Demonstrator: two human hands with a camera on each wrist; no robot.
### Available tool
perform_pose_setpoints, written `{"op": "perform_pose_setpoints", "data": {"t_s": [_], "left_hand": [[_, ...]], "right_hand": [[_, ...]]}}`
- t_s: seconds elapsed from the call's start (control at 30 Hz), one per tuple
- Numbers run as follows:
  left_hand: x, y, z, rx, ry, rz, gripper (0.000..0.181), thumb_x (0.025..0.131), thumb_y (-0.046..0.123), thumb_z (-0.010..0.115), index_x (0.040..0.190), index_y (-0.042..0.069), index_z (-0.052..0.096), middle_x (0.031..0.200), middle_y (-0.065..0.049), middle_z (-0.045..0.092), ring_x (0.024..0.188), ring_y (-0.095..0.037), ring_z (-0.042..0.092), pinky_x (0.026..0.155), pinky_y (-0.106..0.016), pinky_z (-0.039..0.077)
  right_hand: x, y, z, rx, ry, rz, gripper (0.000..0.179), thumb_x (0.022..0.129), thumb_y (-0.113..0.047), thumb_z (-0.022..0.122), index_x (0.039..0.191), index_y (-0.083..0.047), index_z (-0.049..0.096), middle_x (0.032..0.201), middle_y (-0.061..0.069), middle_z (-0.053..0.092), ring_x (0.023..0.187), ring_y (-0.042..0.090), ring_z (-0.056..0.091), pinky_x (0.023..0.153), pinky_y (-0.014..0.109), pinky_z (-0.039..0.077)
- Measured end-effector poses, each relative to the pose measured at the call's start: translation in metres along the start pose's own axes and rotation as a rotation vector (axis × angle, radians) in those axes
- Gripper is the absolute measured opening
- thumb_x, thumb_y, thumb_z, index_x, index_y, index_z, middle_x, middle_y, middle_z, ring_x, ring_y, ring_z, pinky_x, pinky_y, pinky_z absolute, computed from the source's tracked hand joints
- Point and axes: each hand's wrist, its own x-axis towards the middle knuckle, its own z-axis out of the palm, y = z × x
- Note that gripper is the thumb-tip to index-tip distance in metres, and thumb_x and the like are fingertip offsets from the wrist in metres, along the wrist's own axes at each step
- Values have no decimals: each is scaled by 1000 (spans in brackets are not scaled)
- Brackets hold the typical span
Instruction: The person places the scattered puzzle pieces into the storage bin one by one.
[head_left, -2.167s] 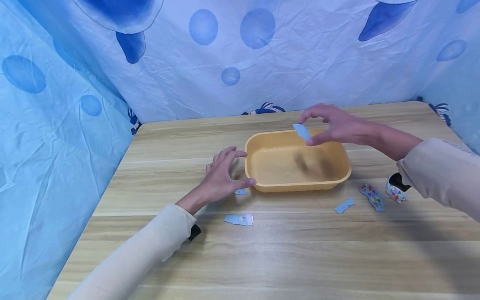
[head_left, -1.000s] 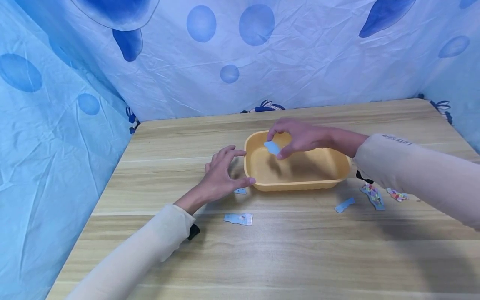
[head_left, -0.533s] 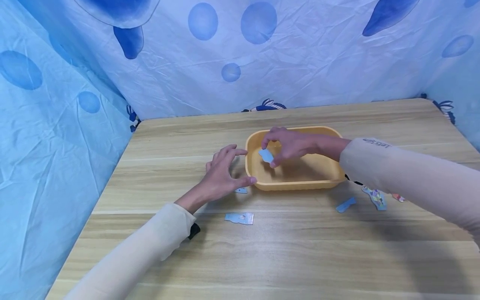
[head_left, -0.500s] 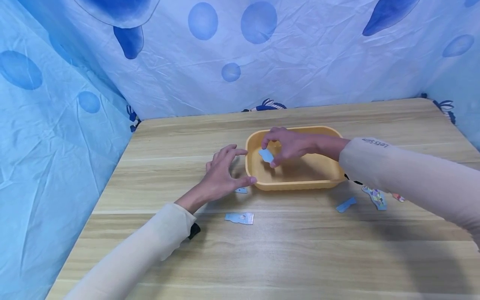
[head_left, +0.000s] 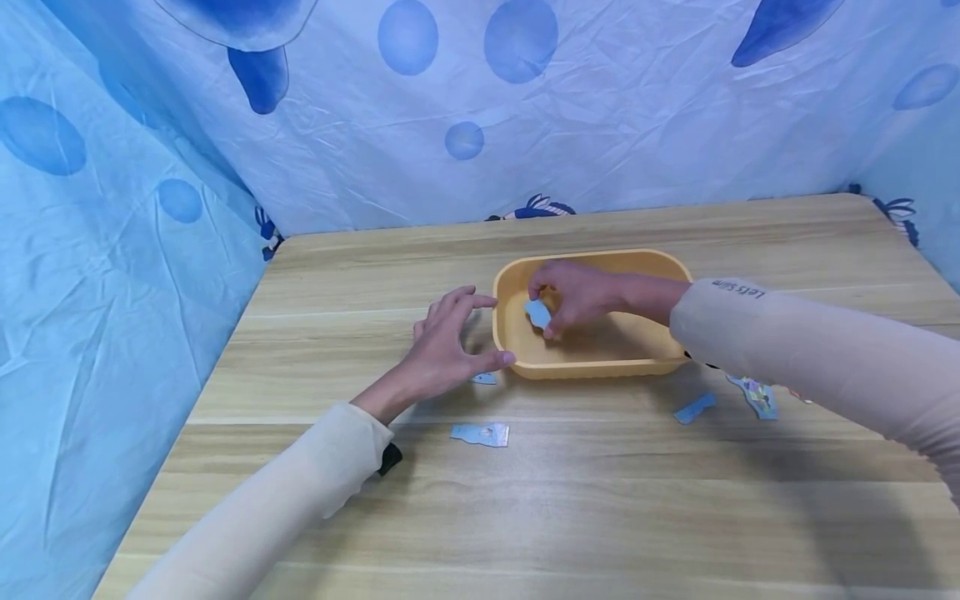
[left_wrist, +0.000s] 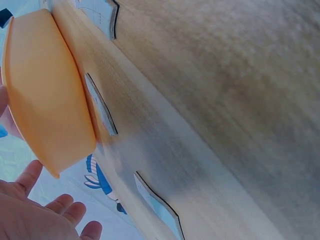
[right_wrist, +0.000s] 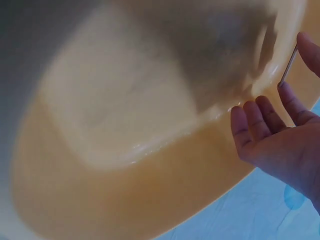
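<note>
A yellow plastic bin stands on the table. My right hand reaches inside it and pinches a pale blue puzzle piece between thumb and fingertip, near the bin's left end. In the right wrist view that puzzle piece appears edge-on, held above the bin floor, the other fingers loosely bent. At the left end of the bin, my left hand spreads its thumb and index finger against the rim. The left wrist view shows the left hand's index fingertip at the bin's corner.
One puzzle piece lies in front of the bin, another partly under my left hand. To the right are a small blue piece and a patterned piece; one more is mostly hidden by my sleeve. A blue cloth hangs behind the table.
My right hand has carried the puzzle piece leftward and down into the bin, moving only slightly in the last half second. The left hand keeps its place at the rim.
</note>
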Motion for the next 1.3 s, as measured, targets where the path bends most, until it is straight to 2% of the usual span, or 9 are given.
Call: {"op": "perform_pose_setpoints", "data": {"t_s": [0.2,0.53,0.73,1.0,1.3], "left_hand": [[0,0,0,0,5,5,73,76,51,76,137,26,46,156,-3,22,142,-24,16,104,-55,15],[0,0,0,-3,-2,-4,72,76,50,76,137,26,45,156,-2,21,142,-23,14,105,-55,14],[0,1,-1,-3,-11,-9,74,75,51,77,137,27,45,157,-3,21,142,-24,14,105,-55,14],[1,0,-2,-3,-14,-1,73,76,51,77,137,27,45,156,-3,21,142,-24,14,104,-56,14],[1,-1,-1,-13,-15,0,74,75,50,78,137,26,45,156,-4,21,142,-24,15,104,-55,14]], "right_hand": [[4,-2,5,-68,50,-18,46,66,-13,84,106,-1,64,109,17,59,103,33,52,92,45,42],[6,-4,13,-181,65,62,49,68,-21,86,108,-3,65,107,15,60,98,29,52,88,42,44],[6,-6,15,-249,49,99,50,69,-25,85,110,-5,65,110,14,58,102,30,50,87,44,43],[7,-11,12,-288,-12,148,46,70,-26,85,108,-8,66,112,13,53,106,30,46,82,45,45],[7,-14,2,-273,-32,100,50,71,-22,83,111,0,63,114,19,57,103,32,50,89,45,44]]}}
